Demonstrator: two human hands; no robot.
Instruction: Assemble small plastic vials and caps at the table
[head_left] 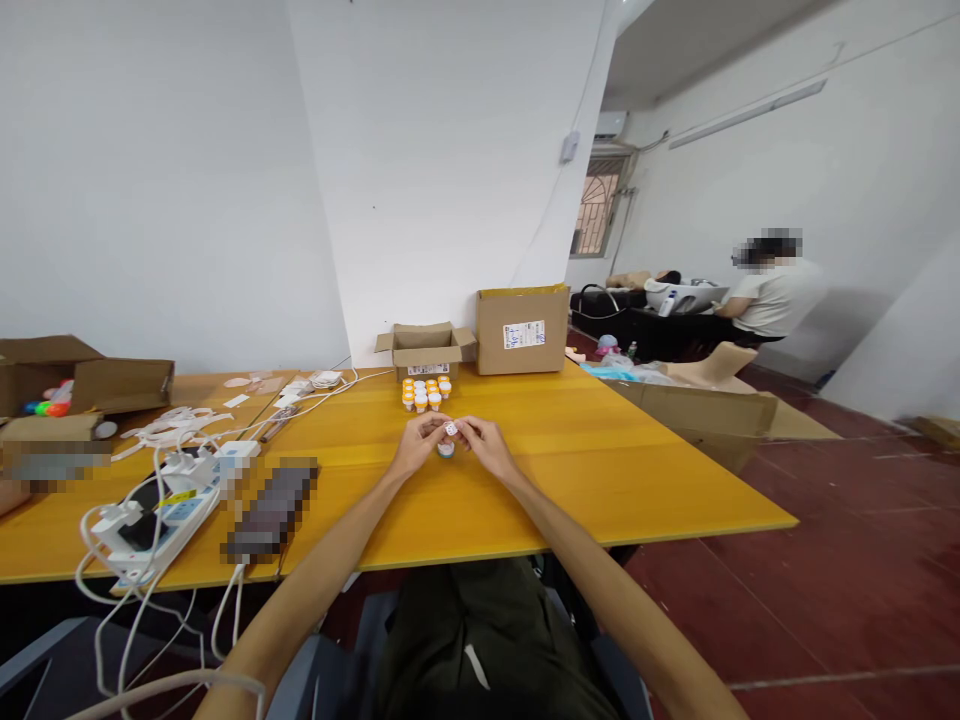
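Both my hands meet over the middle of the yellow table (600, 470). My left hand (420, 441) and my right hand (480, 441) pinch a small white piece (451, 429) between their fingertips. A small round white container (445, 450) sits on the table just under them. A cluster of several small jars with orange lids (426, 392) stands a little farther back, in front of a small open cardboard box (425, 349).
A taller cardboard box (523, 330) stands at the back right. White power strips, chargers and cables (161, 510) lie at the left with more boxes (82, 380). Another person (772, 295) sits far right by a dark table. A flat carton (705, 410) leans beside the table.
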